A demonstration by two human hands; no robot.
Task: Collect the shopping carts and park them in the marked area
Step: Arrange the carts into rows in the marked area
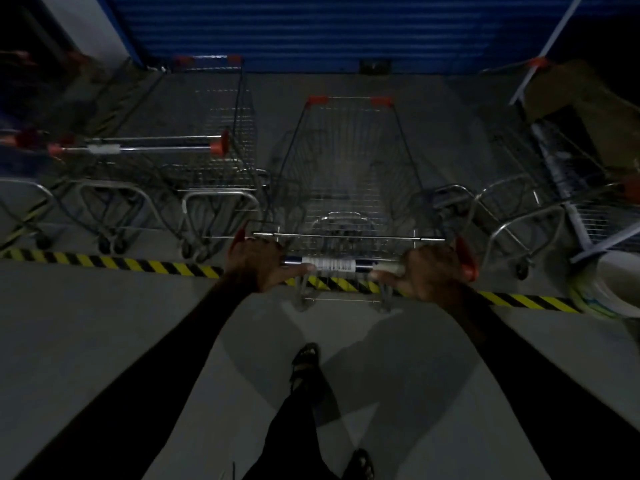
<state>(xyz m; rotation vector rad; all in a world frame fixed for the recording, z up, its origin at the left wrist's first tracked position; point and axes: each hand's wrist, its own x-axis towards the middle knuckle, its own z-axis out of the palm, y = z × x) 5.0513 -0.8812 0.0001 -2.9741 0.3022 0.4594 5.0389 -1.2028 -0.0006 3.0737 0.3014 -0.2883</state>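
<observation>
**Operator:** Two rows of parked carts flank the bay in front of the blue shutter (pixel 311 29). Where does this cart go?

**Supervisor:** Into the gap between the left row (pixel 214 161) and the right row (pixel 554 188). The cart in hand (pixel 349 168) already has its basket past the hazard tape (pixel 138 265) on the floor (pixel 104 341); its handle bar (pixel 329 265) sits right above the tape, so the rear wheels appear to remain on or just short of the line.

**Operator:** Grip condition?

**Supervisor:** The left hand (pixel 258 263) wraps the left end of the bar, thumb lying along it. The right hand (pixel 431 271) wraps the right end likewise. Both are clamped on the bar.

**Operator:** Procedure for a clean finish?

**Supervisor:** Push straight and evenly with both hands. Keep the basket centred; the left row's frame lies just beside it. Stop short of the shutter, with all wheels beyond the tape.
</observation>
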